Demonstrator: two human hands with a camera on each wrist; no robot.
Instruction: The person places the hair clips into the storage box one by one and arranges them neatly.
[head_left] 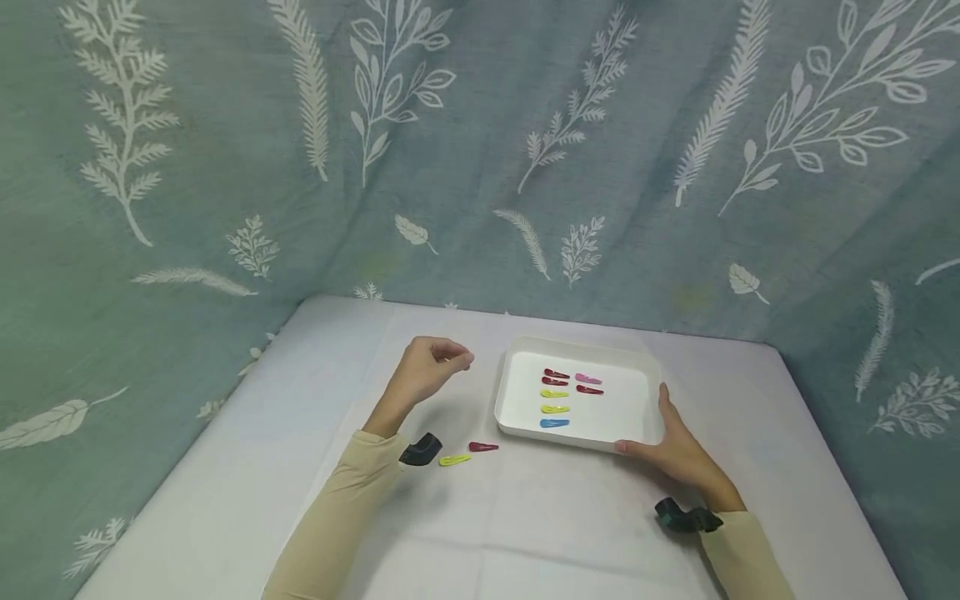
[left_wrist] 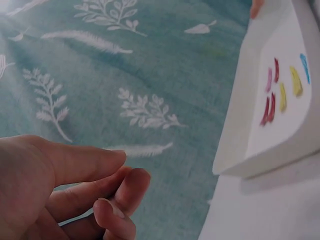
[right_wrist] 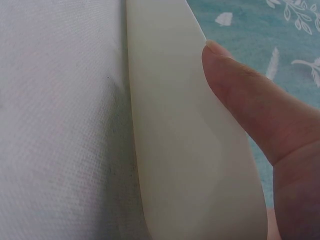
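My right hand [head_left: 675, 450] grips the near right corner of a white tray [head_left: 652, 371], thumb at the front rim and fingers along the right side. In the right wrist view the thumb [right_wrist: 240, 85] presses the rim above the tray's outer wall [right_wrist: 175, 120]. My left hand [head_left: 427, 371] is raised left of the tray, fingers curled in toward the thumb; no object shows between the fingertips [left_wrist: 135, 185]. Snap hair clips lie in two columns in the tray: several on the left, including a blue clip [head_left: 555, 423], and a pink clip [head_left: 588, 378] above a red clip [head_left: 589, 390] on the right.
On the white tablecloth [head_left: 525, 525], left of the tray's near corner, lie a red hair clip [head_left: 483, 447] and a yellow hair clip [head_left: 454, 460]. Dark wrist cameras [head_left: 422, 450] sit on both wrists. A blue-green leaf-patterned curtain [head_left: 480, 167] surrounds the table's back and sides.
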